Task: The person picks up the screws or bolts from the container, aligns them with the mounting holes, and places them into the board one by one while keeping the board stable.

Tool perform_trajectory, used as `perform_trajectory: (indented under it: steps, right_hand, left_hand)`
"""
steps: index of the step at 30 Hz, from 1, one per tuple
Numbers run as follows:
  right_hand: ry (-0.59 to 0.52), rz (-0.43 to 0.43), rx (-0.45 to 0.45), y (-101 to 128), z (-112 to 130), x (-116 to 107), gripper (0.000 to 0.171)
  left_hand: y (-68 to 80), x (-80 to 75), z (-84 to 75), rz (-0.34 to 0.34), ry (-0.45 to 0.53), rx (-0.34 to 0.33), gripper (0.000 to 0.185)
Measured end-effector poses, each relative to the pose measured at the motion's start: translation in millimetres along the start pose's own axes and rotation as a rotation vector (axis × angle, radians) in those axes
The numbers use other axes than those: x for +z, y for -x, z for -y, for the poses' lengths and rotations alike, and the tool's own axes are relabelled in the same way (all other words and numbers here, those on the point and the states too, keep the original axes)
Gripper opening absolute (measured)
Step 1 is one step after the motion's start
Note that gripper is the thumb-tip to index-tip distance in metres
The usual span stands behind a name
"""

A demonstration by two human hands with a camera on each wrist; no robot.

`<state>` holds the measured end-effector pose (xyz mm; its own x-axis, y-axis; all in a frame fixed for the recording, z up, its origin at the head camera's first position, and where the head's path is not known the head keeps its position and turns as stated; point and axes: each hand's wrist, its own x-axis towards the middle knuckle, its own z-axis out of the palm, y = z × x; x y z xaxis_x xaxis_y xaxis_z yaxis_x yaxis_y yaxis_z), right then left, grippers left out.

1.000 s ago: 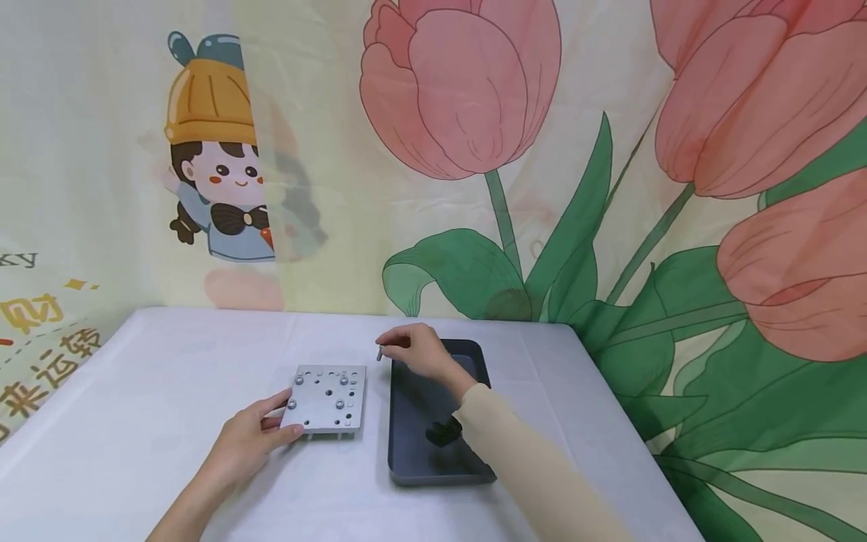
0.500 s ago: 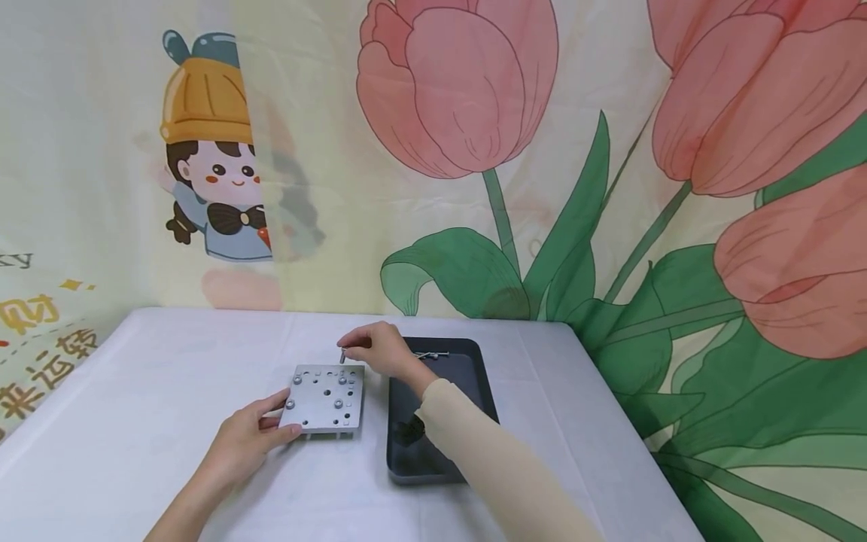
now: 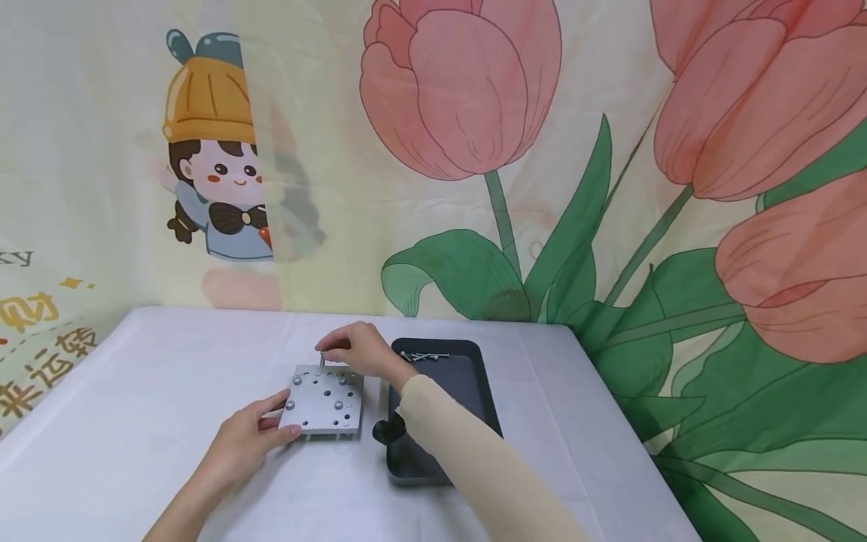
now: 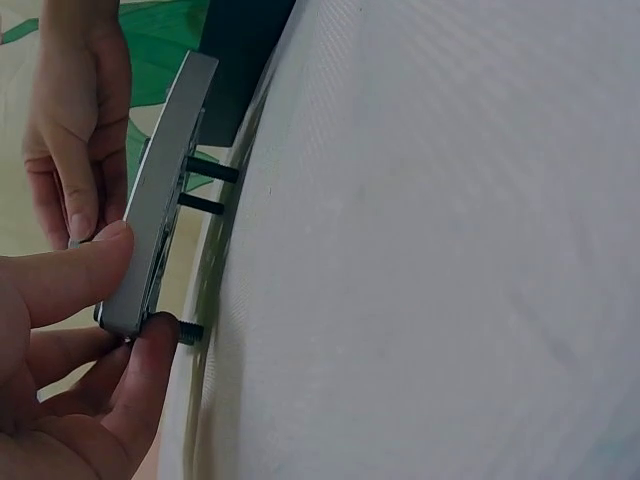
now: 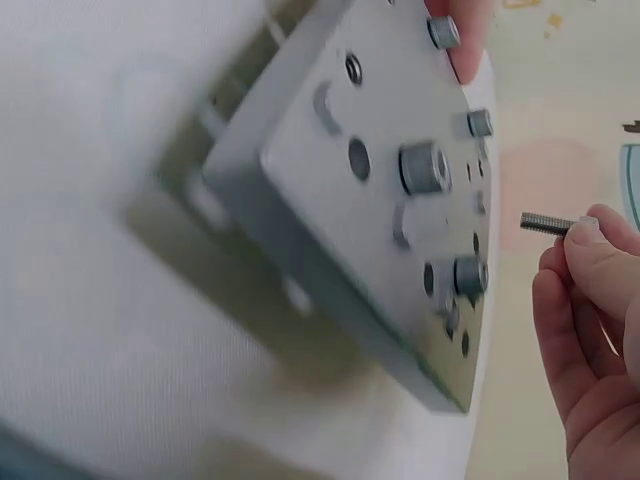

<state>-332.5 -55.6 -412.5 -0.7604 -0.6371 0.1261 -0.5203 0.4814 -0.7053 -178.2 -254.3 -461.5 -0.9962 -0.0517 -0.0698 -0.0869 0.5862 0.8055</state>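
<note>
Steadying the metal plate (image 3: 323, 400) on the desk (image 3: 135, 421): your left hand (image 3: 247, 440) clamps its 7 o'clock corner; your right hand (image 3: 359, 350) pinches a bolt (image 5: 548, 224) above its 12 o'clock edge, for alignment; tray (image 3: 474, 391) at 3 o'clock

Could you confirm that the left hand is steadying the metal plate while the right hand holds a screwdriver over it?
Not quite: the right hand pinches a small screw, not a screwdriver, as the right wrist view shows. The left hand does steady the metal plate.
</note>
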Motion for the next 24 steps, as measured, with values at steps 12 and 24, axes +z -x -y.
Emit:
perform_trajectory:
  steps: [12, 24]
  right_hand:
    - [0.056, 0.005, -0.016, -10, 9, 17, 0.019]
    - [0.062, 0.022, -0.036, -12, 6, 25, 0.018]
  left_hand:
    - [0.6, 0.1, 3.8, 0.008, 0.025, 0.021, 0.083]
    - [2.9, -1.2, 2.9, 0.005, 0.025, 0.023, 0.083]
